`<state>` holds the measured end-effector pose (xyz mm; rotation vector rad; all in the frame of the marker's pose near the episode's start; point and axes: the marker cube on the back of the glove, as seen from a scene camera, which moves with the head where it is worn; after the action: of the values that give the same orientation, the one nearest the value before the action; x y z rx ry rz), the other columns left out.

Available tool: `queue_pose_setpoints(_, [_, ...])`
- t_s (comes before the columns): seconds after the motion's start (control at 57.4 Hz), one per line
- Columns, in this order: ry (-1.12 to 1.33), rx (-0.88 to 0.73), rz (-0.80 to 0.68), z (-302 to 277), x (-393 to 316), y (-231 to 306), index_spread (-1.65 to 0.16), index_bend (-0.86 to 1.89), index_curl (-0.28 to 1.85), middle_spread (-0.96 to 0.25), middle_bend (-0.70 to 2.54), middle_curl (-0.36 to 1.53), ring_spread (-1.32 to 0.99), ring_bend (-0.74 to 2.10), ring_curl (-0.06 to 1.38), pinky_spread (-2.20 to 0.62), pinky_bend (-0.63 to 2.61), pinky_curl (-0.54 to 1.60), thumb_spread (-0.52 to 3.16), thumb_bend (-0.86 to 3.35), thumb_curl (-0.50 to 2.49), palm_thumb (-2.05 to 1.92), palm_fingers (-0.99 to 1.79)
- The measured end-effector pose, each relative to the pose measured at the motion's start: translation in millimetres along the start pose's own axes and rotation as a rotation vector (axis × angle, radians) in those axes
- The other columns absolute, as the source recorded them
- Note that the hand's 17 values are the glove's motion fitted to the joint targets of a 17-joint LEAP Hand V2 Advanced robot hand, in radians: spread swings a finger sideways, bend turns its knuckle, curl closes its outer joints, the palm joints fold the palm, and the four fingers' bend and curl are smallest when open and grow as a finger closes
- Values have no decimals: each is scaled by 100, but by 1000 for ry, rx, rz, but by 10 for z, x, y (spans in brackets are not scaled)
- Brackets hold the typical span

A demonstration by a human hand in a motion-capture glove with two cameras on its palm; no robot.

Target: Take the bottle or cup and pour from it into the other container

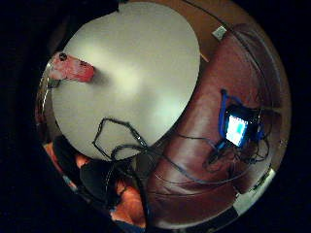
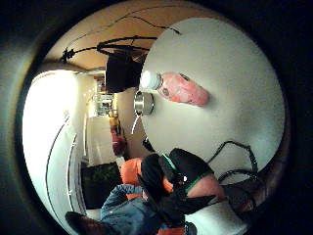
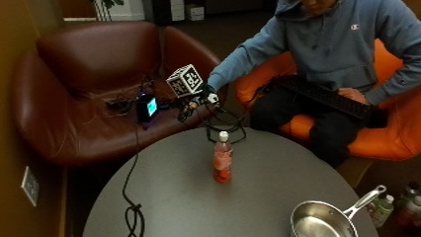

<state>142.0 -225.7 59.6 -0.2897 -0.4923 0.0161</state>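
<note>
The round grey tabletop (image 3: 263, 197) is smooth and matte, with much bare surface around the things on it. Beside it stands a glossy brown leather armchair (image 3: 85, 89), and a person sits on an orange seat (image 3: 368, 133) across the table's far edge. The gloved right hand (image 3: 197, 98) is stretched forward at the end of a blue sleeve, hovering above the tabletop's far rim, well apart from the bottle; whether its fingers are spread or curled I cannot tell. A shiny steel pan (image 3: 323, 221) with a long handle sits at the near rim. The clear plastic bottle (image 3: 222, 158), white-capped and filled with pink-red liquid, stands upright near the tabletop's middle.
</note>
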Motion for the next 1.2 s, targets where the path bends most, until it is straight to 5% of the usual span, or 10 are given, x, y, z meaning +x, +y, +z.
queue_pose_setpoints(0.696, [-185,-20,-38,538,150,-301,-41,13,19,-21,18,29,-11,41,31,23,63,36,82,-4,32,42,-1])
queue_pose_setpoints(1.201, [-552,31,-42,971,-81,-579,-42,12,18,-28,19,30,-15,43,31,23,64,36,79,-4,33,41,-1])
